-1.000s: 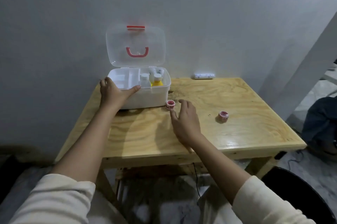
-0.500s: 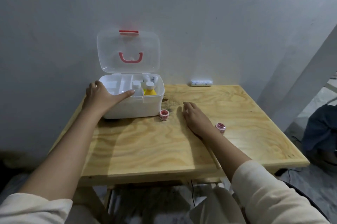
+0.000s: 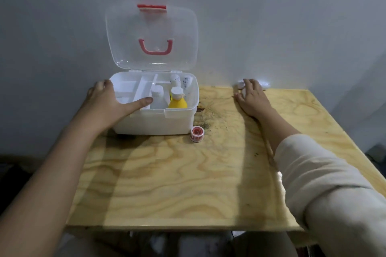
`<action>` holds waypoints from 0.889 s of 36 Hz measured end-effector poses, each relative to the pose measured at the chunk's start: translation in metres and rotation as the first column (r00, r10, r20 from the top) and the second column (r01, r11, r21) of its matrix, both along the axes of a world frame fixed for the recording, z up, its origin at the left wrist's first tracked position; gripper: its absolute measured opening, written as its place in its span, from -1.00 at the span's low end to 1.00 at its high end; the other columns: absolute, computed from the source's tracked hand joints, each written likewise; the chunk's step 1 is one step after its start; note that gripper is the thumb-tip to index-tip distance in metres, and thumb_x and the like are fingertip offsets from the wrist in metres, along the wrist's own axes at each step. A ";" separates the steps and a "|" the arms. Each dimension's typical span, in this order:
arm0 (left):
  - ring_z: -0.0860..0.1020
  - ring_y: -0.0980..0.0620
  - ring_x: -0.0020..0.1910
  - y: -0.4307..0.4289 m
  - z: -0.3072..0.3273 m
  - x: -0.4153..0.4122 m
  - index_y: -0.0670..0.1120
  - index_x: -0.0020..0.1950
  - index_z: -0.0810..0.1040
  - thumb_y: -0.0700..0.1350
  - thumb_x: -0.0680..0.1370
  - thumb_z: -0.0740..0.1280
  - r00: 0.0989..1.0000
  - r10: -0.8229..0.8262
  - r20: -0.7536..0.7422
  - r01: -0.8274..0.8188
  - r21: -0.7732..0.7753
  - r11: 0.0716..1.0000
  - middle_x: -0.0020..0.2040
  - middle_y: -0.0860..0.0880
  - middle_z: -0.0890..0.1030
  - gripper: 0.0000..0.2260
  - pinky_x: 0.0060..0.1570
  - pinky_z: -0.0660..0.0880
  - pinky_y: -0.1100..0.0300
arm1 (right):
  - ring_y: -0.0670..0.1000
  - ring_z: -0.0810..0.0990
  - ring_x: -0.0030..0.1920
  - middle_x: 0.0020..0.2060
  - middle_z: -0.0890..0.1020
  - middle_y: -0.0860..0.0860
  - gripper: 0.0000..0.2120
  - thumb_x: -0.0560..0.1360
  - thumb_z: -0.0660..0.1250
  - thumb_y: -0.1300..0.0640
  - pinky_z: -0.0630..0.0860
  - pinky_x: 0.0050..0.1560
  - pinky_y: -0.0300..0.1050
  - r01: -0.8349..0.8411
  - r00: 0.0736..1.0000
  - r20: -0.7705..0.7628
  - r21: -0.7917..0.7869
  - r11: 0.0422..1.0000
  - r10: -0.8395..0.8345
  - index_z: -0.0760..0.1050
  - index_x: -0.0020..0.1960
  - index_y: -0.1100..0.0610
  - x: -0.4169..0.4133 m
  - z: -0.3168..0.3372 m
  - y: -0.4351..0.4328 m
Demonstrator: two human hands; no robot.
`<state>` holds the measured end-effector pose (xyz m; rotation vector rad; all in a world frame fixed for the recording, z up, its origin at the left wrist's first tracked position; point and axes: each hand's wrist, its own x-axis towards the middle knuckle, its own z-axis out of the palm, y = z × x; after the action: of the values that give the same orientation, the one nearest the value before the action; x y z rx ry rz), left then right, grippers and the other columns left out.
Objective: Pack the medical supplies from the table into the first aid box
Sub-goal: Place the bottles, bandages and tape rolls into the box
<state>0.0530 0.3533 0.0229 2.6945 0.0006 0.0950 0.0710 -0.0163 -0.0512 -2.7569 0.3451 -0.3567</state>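
Observation:
The white first aid box (image 3: 156, 125) stands open at the back left of the wooden table (image 3: 188, 183), its clear lid (image 3: 152, 26) upright. Inside are a yellow bottle (image 3: 177, 103), a white bottle (image 3: 157, 93) and white tubes. My left hand (image 3: 106, 102) grips the box's front left corner, thumb over the rim. My right hand (image 3: 253, 97) lies with spread fingers on a small white pack (image 3: 241, 84) at the table's back edge by the wall. A red-and-white tape roll (image 3: 196, 133) sits by the box's front right corner.
A grey wall runs right behind the table and box. My right forearm and cream sleeve (image 3: 325, 183) lie across the table's right side and hide part of it. Dark specks stain the wood right of the box. Floor shows beyond the table's right edge.
My right hand has left the tape roll, crossed the table and reached the white pack at the wall. The view has moved closer. My left hand stays on the box.

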 end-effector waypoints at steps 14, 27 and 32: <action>0.16 -0.11 0.53 0.001 -0.001 -0.001 -0.15 0.60 0.11 0.47 0.30 0.30 1.000 -0.017 0.013 0.018 -0.045 0.999 0.55 -0.12 0.21 0.07 0.42 0.24 -0.08 | 0.25 0.36 0.25 0.21 0.42 0.26 -0.35 0.52 -0.25 -0.11 0.18 0.34 0.19 0.200 0.980 0.048 -0.212 0.956 -0.194 0.40 0.19 0.32 -0.001 -0.001 0.006; 0.18 -0.09 0.55 0.006 -0.003 -0.006 -0.15 0.61 0.07 0.46 0.32 0.33 0.998 -0.065 -0.003 0.063 -0.170 0.983 0.58 -0.10 0.15 0.07 0.43 0.26 -0.06 | 0.24 0.32 0.24 0.24 0.37 0.23 -0.55 0.58 0.04 -0.07 0.33 0.20 0.12 0.105 0.986 -0.109 -0.180 0.978 -0.126 0.25 0.33 0.21 -0.038 0.004 0.032; 0.18 -0.07 0.55 0.006 -0.002 -0.009 -0.16 0.61 0.06 0.44 0.32 0.35 0.996 -0.093 -0.007 0.090 -0.205 0.975 0.59 -0.09 0.12 0.08 0.43 0.26 -0.03 | 0.23 0.30 0.27 0.27 0.36 0.21 -0.53 0.59 0.08 -0.07 0.31 0.23 0.11 0.043 0.989 -0.136 -0.124 0.991 -0.060 0.23 0.37 0.20 -0.046 0.006 0.052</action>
<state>0.0440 0.3594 0.0210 2.4854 -0.1032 0.0414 0.0246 0.0357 -0.0451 -2.9040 0.4440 -0.2040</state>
